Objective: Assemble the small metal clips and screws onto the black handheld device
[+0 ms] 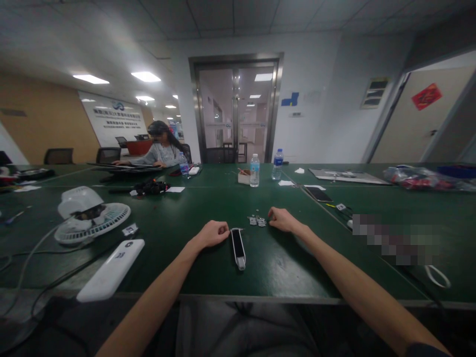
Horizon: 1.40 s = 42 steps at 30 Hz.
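Beside the top end of a long white-edged device with a dark face [238,244], my left hand [214,233] rests with curled fingers. Its fingertips are close to the device's left edge; whether they hold anything is hidden. A small group of silvery metal parts [257,221] lies on the green table just beyond the device. My right hand [282,219] is at the right edge of these parts, fingers bent and drawn together. What its fingertips hold, if anything, is too small to make out.
A white fan lying on its side [92,223] and a white power bank-like slab [111,270] are at left. Water bottles [255,171] and a small box [244,176] stand farther back. Cables and a flat dark device [319,194] lie right. Another person [163,151] sits across the table.
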{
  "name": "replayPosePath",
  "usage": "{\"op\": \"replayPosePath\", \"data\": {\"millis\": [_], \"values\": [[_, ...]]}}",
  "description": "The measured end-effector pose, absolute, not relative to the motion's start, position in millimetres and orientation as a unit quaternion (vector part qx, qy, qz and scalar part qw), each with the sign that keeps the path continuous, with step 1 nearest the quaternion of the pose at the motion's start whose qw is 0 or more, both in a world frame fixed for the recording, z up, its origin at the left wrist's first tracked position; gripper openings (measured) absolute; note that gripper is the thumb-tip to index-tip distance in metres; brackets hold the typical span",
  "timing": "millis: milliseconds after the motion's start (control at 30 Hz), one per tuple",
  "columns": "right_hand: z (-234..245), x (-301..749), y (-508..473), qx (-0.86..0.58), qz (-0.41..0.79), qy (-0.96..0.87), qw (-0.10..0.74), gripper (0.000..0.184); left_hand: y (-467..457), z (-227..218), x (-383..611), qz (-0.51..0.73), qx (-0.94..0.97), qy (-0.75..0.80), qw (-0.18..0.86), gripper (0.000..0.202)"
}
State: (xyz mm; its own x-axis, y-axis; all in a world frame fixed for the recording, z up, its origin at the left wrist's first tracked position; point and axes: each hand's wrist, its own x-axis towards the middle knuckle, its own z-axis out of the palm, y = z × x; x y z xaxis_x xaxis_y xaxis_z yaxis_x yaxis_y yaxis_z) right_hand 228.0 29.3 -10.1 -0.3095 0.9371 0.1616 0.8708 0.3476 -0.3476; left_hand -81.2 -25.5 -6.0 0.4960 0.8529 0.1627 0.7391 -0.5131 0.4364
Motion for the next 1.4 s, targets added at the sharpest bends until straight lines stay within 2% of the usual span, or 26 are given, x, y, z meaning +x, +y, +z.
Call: {"op": "replayPosePath", "data": {"millis": [67,167,267,533,867,1233,1400], "values": [[-7.5,221.5,24.3,-0.533,0.093,-0.808,0.235,0.024,-25.9,-6.3,-80.9,0.185,0.85,0.469,0.153,0.025],[-8.5,202.5,14.1,-0.449,0.163,-0.813,0.333,0.024,-25.7,-7.8,-80.9,0.188,0.852,0.465,0.149,0.026],[-14.9,177.3,3.4,-0.363,0.258,-0.816,0.368,0.019,-24.8,-10.2,-80.9,0.194,0.852,0.467,0.136,0.025],[-24.3,153.7,-8.3,-0.345,0.224,-0.839,0.356,0.01,-25.5,-6.6,-79.4,0.183,0.855,0.466,0.138,0.025],[-18.4,154.0,-15.6,-0.336,0.126,-0.884,0.301,0.013,-23.5,-3.9,-79.8,0.168,0.869,0.443,0.141,0.022],[-23.2,151.5,-14.3,-0.357,0.247,-0.833,0.342,0.013,-23.7,-7.5,-79.2,0.181,0.864,0.452,0.126,0.021],[-25.3,150.8,-12.4,-0.356,0.261,-0.823,0.358,0.013,-24.5,-8.6,-79.7,0.184,0.863,0.455,0.12,0.019]]}}
